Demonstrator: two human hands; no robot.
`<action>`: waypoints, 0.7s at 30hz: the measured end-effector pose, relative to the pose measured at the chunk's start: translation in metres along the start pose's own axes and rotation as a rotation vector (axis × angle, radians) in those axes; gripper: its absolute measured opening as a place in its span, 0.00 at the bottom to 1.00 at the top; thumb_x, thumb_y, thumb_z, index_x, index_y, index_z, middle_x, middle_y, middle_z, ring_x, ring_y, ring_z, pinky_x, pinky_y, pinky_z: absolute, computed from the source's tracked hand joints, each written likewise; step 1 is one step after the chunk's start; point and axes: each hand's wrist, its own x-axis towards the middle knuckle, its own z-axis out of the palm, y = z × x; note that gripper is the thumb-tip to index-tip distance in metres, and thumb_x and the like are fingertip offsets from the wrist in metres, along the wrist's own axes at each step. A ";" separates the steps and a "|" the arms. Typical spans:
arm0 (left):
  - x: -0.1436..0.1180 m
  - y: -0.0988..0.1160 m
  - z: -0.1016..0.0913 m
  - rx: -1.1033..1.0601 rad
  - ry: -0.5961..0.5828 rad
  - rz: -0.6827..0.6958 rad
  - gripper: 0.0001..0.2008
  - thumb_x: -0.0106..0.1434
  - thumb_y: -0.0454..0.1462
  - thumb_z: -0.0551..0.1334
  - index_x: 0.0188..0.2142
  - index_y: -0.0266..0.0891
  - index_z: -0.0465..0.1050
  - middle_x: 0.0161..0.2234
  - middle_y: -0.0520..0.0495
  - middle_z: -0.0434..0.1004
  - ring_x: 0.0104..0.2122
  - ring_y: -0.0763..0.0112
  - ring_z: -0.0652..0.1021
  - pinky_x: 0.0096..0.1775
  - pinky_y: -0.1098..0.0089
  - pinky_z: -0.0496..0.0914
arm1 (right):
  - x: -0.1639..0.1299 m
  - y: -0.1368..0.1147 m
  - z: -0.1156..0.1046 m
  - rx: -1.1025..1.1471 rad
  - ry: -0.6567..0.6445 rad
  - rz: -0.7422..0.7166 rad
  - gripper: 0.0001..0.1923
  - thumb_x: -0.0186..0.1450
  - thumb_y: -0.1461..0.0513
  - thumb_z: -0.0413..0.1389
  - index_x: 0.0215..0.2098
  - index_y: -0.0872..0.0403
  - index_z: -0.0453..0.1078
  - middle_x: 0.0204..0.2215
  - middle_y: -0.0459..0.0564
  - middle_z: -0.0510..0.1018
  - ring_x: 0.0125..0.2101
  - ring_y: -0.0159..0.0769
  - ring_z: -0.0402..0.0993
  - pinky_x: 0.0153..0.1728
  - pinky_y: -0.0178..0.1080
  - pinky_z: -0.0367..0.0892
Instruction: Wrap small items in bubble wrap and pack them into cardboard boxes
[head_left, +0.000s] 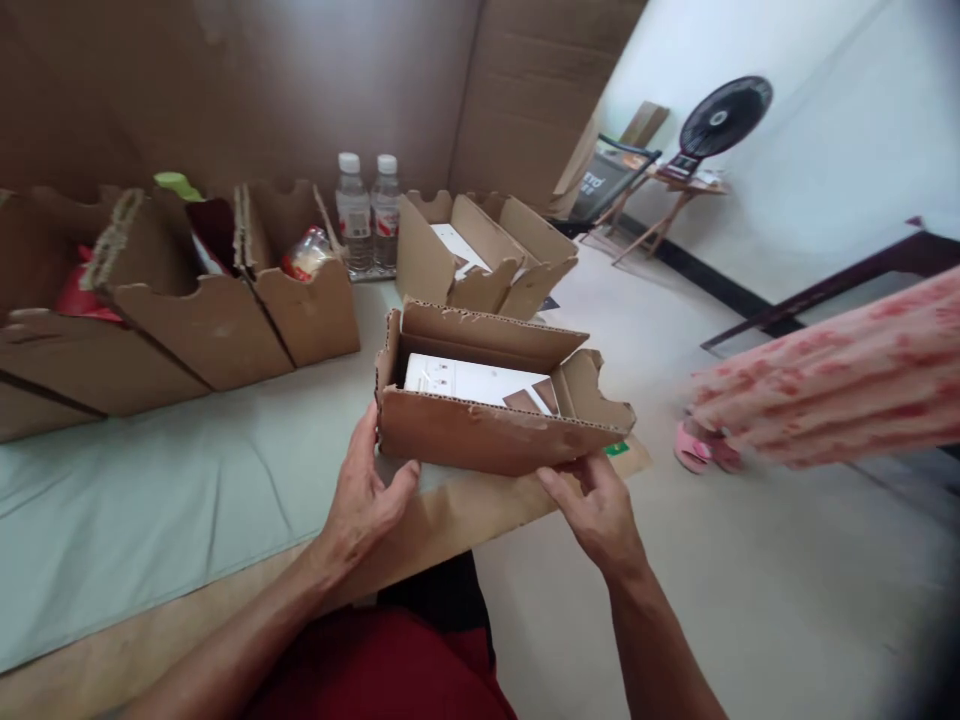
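- Both hands are right up front: left hand [365, 492] has its thumb pressed on the near-left corner of the cardboard box [495, 432], fingers loosely spread along that end; right hand [592, 505] touches the box's lower right edge with its fingers apart. Neither is really clamped on it, more like steadying.
- Worktop [150, 500] is the biggest thing here, covered in a pale green sheet, with the box sitting at its near right corner.
- Row of rough-cut cardboard bins [195, 310] along the back left, holding red stuff, something with a green top and a jar [307, 254].
- Another open carton [480, 255] behind the held box, white sheet inside.
- Held box has flat white packs [469, 380] in it, plus brown card pieces.
- Someone else's pink patterned sleeve [832, 375] pokes in from the right, well apart from the box.
- Black fan [724, 115] far back right.
- Two water bottles [369, 215] standing between the bins and the carton.
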 end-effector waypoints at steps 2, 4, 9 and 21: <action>-0.003 -0.003 -0.013 0.021 0.099 -0.025 0.35 0.64 0.43 0.64 0.69 0.46 0.61 0.65 0.38 0.69 0.60 0.52 0.76 0.62 0.45 0.72 | 0.013 -0.015 0.027 0.050 -0.033 -0.037 0.19 0.64 0.46 0.63 0.45 0.47 0.72 0.38 0.52 0.83 0.37 0.50 0.82 0.42 0.54 0.79; -0.004 -0.008 -0.036 0.048 0.201 -0.035 0.33 0.65 0.43 0.65 0.68 0.46 0.62 0.62 0.39 0.71 0.57 0.54 0.77 0.61 0.46 0.73 | 0.031 -0.033 0.054 0.102 -0.114 -0.087 0.16 0.64 0.49 0.61 0.45 0.48 0.71 0.38 0.52 0.84 0.35 0.48 0.82 0.39 0.50 0.79; 0.013 -0.030 -0.097 0.112 0.370 0.033 0.28 0.67 0.42 0.64 0.65 0.49 0.63 0.61 0.42 0.73 0.56 0.54 0.78 0.61 0.45 0.73 | 0.074 -0.071 0.121 0.202 -0.290 -0.170 0.17 0.63 0.52 0.58 0.47 0.49 0.71 0.44 0.52 0.84 0.35 0.43 0.82 0.41 0.46 0.80; 0.002 -0.056 -0.166 0.446 0.371 -0.032 0.21 0.64 0.42 0.63 0.56 0.47 0.77 0.54 0.43 0.83 0.53 0.54 0.83 0.52 0.52 0.81 | 0.082 -0.027 0.166 0.227 -0.375 -0.005 0.26 0.57 0.47 0.67 0.50 0.50 0.76 0.47 0.57 0.86 0.49 0.51 0.84 0.57 0.55 0.76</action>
